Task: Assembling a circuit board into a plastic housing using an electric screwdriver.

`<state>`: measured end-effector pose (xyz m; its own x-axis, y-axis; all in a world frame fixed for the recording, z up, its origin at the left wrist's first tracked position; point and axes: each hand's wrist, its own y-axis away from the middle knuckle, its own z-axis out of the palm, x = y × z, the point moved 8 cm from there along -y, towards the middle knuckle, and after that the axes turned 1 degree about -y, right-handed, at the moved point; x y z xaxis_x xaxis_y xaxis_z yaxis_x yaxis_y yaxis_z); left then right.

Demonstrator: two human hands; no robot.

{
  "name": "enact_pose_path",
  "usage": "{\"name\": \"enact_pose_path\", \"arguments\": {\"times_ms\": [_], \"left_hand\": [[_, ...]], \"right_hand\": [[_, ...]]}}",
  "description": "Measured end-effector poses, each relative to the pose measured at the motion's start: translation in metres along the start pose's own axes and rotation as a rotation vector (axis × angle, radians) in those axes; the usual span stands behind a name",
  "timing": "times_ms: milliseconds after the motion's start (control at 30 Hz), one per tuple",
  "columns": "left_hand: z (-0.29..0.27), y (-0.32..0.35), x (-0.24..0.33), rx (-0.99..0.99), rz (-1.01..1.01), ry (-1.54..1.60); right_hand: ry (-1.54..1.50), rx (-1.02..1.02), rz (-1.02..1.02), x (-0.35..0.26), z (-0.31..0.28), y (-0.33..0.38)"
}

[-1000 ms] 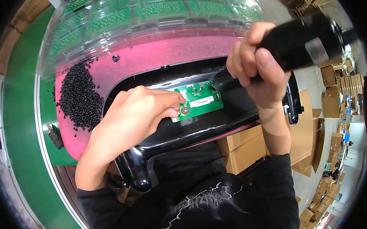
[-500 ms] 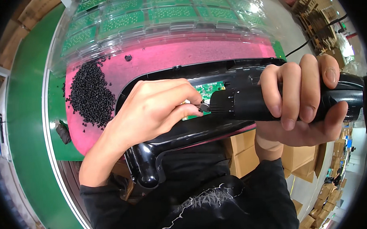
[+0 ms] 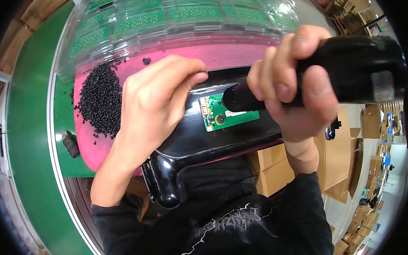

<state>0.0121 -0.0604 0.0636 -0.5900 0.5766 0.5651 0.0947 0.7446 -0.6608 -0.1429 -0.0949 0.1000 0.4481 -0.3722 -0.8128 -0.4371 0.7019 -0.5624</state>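
Observation:
My right hand (image 3: 288,73) is wrapped round a black electric screwdriver (image 3: 360,66), whose front end stands over the small green circuit board (image 3: 233,120). That board lies inside a long, glossy black plastic housing (image 3: 186,142); the driver hides its upper right part and its tip. Above the left part of the housing is my left hand (image 3: 155,97), closed, with thumb and forefinger pressed together. Whatever those fingers hold, if anything, is hidden. To the left of that hand lies a heap of small black screws (image 3: 100,102).
The housing lies on a pink mat (image 3: 228,56) on a green table (image 3: 28,112). Clear plastic trays (image 3: 172,31) with green boards stand at the back. A dark crumpled thing (image 3: 70,144) lies left of the mat, and a cardboard box (image 3: 274,170) stands at the near right.
My left hand has drawn back up and left from the driver's tip. My right hand has lifted and tilted the driver, its tip shifting up and left, uncovering more of the board.

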Motion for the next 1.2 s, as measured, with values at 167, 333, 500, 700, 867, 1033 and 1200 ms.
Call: {"name": "enact_pose_path", "arguments": {"times_ms": [167,333,500,700,867,1033,1200], "left_hand": [[0.006,0.002,-0.005,-0.049,-0.096,-0.043],[0.01,0.007,-0.012,-0.161,-0.227,-0.1],[0.01,0.01,-0.01,-0.1,-0.115,-0.022],[0.015,0.011,-0.014,-0.195,-0.155,0.014],[0.019,0.015,-0.014,-0.306,-0.167,0.024],[0.028,0.012,-0.004,-0.408,-0.112,0.075],[0.023,0.012,0.008,-0.317,0.028,0.182]], "right_hand": [[0.031,-0.039,0.064,0.022,0.002,0.002],[0.072,-0.06,0.079,0.031,0.007,0.0],[0.171,-0.092,0.027,0.036,0.019,-0.003],[0.195,-0.08,0.09,0.042,0.022,-0.008],[0.166,-0.09,0.037,0.026,0.014,0.004],[-0.062,-0.151,-0.161,-0.03,0.011,0.001],[-0.115,-0.153,-0.172,-0.042,0.014,0.003]]}}
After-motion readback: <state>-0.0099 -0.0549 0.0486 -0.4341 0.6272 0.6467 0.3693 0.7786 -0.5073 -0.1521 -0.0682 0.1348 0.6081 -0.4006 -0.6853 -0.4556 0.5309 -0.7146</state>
